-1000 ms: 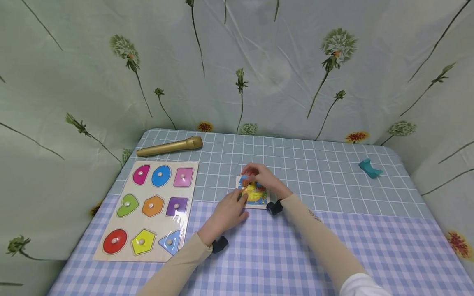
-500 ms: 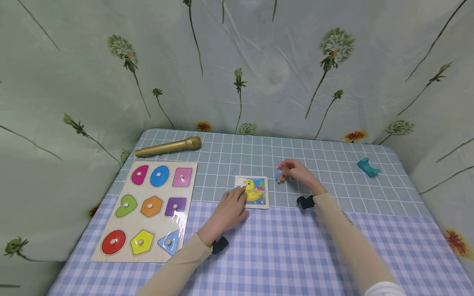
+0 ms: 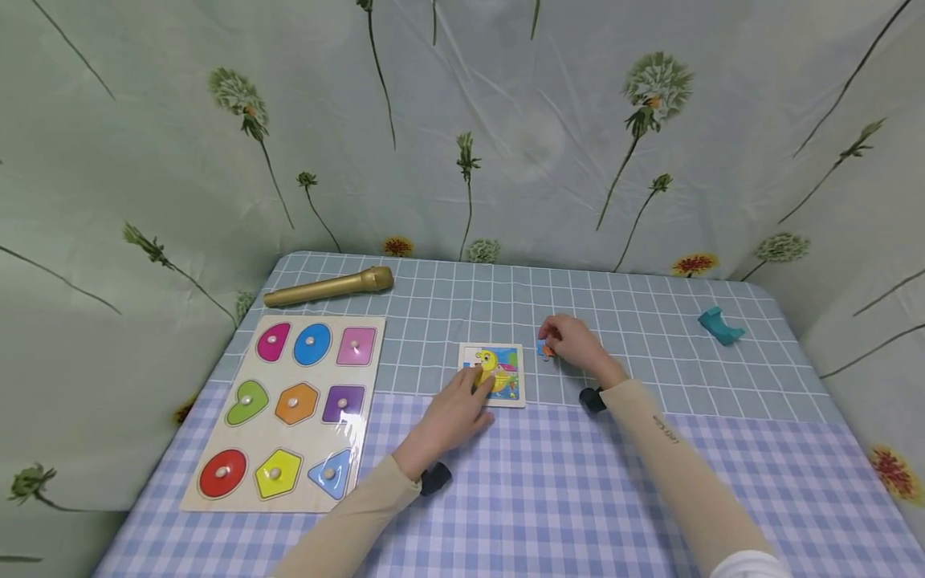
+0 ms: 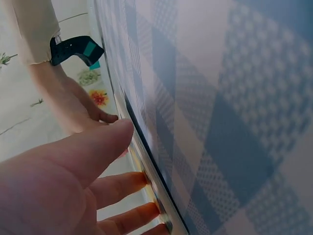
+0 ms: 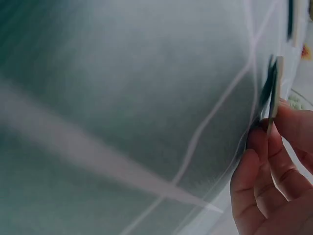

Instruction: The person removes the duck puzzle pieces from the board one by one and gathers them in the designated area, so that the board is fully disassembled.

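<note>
A small square jigsaw puzzle (image 3: 511, 371) with a yellow duck picture lies flat near the middle of the table. Its upper left corner shows a pale patch. The fingers of my left hand (image 3: 451, 411) rest on its left side and cover part of the duck; in the left wrist view they lie extended along the board's edge. To the right of the puzzle, my right hand (image 3: 576, 343) pinches a blue and orange puzzle piece (image 3: 545, 351) close to the table. That thin puzzle piece (image 5: 275, 95) stands tilted between thumb and fingers in the right wrist view.
A wooden shape board (image 3: 318, 433) with several knobbed coloured shapes lies to the left. Behind it is a gold microphone (image 3: 328, 287). A teal curved block (image 3: 720, 326) sits at the far right. A floral curtain (image 3: 535, 144) hangs behind the table.
My right hand has lifted the puzzle piece off the puzzle and carried it right, and in the last half second it has barely shifted. My left hand stays on the puzzle.
</note>
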Demonstrator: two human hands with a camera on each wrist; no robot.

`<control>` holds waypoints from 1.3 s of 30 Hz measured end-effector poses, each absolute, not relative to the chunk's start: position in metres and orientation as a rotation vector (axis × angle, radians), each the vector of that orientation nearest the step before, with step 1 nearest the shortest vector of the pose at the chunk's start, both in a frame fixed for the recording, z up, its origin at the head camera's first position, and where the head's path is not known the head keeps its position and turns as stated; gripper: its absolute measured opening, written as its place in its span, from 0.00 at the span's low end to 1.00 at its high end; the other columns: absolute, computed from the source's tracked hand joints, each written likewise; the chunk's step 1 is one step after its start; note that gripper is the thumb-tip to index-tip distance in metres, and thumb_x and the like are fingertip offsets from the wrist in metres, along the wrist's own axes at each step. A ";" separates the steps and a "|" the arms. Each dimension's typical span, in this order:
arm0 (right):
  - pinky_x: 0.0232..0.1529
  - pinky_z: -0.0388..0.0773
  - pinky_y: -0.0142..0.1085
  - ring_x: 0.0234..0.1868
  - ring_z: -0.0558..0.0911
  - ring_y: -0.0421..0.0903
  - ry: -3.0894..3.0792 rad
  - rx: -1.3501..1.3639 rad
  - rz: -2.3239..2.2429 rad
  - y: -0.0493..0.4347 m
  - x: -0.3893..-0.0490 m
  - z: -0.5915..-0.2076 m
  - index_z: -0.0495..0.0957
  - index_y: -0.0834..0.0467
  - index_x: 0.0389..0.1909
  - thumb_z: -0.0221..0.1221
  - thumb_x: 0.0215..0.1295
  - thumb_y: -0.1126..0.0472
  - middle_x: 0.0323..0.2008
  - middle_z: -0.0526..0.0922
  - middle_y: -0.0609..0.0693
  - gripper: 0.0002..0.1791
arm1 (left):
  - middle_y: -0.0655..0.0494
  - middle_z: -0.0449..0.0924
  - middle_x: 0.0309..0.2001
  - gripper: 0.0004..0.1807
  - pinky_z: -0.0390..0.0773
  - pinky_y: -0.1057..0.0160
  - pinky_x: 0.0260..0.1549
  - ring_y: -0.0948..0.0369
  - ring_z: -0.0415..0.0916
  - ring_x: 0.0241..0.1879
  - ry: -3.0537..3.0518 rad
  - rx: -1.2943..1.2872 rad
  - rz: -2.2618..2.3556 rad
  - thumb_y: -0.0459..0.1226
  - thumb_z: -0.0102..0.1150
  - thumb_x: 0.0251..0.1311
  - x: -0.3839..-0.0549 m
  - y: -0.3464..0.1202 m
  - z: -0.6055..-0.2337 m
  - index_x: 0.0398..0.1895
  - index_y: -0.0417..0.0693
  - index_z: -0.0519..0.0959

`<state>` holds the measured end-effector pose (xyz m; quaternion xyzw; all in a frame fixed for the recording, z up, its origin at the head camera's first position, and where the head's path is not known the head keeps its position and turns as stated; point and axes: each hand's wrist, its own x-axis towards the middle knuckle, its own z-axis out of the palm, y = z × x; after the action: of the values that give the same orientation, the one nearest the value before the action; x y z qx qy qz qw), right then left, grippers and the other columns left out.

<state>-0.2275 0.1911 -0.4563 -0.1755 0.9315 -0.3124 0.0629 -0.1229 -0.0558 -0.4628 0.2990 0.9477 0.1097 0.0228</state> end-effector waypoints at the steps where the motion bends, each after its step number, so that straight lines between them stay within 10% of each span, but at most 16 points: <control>1: 0.33 0.69 0.39 0.30 0.71 0.48 2.832 -0.550 -0.914 0.191 -0.227 -0.456 0.77 0.63 0.32 0.55 0.58 0.75 0.27 0.72 0.52 0.06 | 0.37 0.62 0.66 0.33 0.63 0.53 0.62 0.45 0.60 0.65 2.933 0.920 0.318 0.47 0.58 0.64 -0.123 -0.055 -0.463 0.67 0.39 0.66; 39: 0.52 0.68 0.52 0.52 0.69 0.58 2.677 -0.915 -0.765 0.119 -0.224 -0.454 0.81 0.56 0.50 0.56 0.59 0.73 0.51 0.70 0.60 0.20 | 0.42 0.64 0.66 0.34 0.58 0.52 0.65 0.44 0.57 0.67 2.926 0.951 0.201 0.49 0.58 0.64 -0.135 -0.050 -0.458 0.65 0.35 0.67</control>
<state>-0.2244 0.1194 -0.4538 -0.3106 0.9084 -0.2595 0.1051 -0.1346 -0.0505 -0.4583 0.3083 0.9486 0.0651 0.0290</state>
